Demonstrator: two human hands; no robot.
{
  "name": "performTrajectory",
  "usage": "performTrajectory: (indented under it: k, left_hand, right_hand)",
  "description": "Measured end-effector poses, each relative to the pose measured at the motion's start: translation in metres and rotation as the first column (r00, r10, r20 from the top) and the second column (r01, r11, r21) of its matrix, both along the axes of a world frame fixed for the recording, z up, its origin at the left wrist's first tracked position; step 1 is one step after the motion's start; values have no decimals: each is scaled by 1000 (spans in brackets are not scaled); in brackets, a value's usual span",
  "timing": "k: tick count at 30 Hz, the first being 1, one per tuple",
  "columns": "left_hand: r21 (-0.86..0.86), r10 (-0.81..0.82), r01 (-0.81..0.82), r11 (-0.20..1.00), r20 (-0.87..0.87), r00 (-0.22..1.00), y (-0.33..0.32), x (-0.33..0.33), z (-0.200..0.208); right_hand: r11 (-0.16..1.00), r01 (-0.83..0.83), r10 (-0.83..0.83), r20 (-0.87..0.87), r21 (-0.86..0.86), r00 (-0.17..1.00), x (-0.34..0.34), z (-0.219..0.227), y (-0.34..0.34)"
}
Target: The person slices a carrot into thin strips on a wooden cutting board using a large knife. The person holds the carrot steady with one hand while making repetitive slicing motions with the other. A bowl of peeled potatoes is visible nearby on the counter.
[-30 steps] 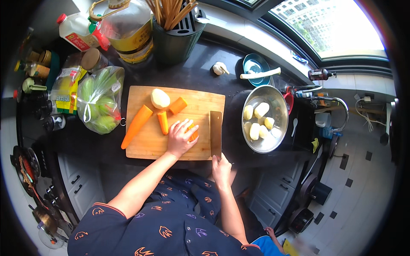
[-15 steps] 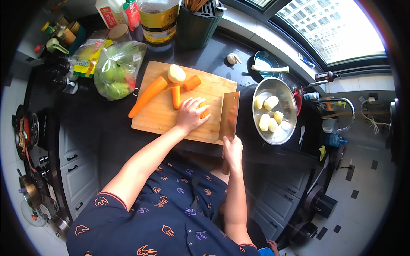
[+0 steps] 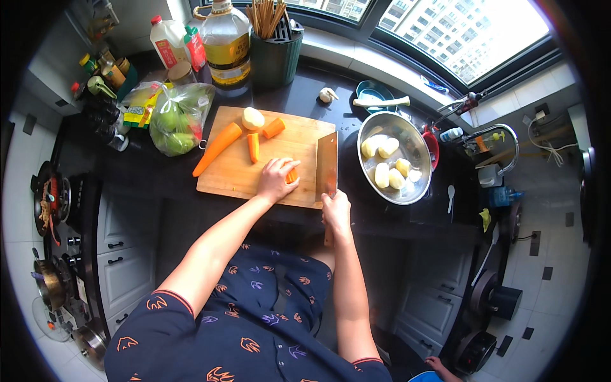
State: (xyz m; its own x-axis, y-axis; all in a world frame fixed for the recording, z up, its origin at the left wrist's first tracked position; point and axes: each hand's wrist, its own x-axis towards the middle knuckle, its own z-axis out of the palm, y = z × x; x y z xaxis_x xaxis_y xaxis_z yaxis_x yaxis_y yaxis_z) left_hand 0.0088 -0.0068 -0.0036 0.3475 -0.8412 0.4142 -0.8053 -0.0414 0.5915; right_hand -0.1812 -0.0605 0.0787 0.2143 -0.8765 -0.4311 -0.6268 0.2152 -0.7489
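Looking down from my head, I am pressing my left hand (image 3: 275,180) onto a piece of carrot (image 3: 291,176) on the wooden cutting board (image 3: 235,178), my fingers curled over it so only its orange end is showing at my fingertips. My right hand (image 3: 336,213) is closing tight around the handle of a cleaver (image 3: 326,163), and the broad blade is standing on the board just to the right of my left fingertips, right beside the carrot piece. Beyond my left hand, farther up the board, a half carrot (image 3: 253,147) and a short carrot chunk (image 3: 273,128) are lying close together, with a peeled potato (image 3: 252,118) just past them. A whole carrot (image 3: 217,149) is lying slantwise to the left of those, its tip hanging over the board's left edge. To the right of my knife hand, a steel bowl (image 3: 417,191) is sitting on the dark counter with peeled potatoes in water. Off to the far left, a clear bag of green vegetables (image 3: 175,119) is resting beside the board.
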Motion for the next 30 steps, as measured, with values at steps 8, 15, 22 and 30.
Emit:
performTrajectory:
  k: [8, 15, 22, 30]
  left_hand:
    - [229, -29, -41, 973, 293, 956, 19, 3, 3]
    - [424, -65, -74, 903, 305, 950, 22, -3, 42]
    - [437, -383, 220, 872, 332, 862, 26, 14, 19]
    - [501, -394, 227, 835, 257, 883, 32, 15, 31]
  right_hand:
    - [999, -36, 36, 16, 15, 999, -7, 7, 2]
    - [981, -95, 82, -82, -172, 993, -3, 6, 11]
    - [952, -169, 137, -138, -254, 981, -13, 10, 34]
    - [940, -258, 192, -278, -223, 941, -6, 27, 27]
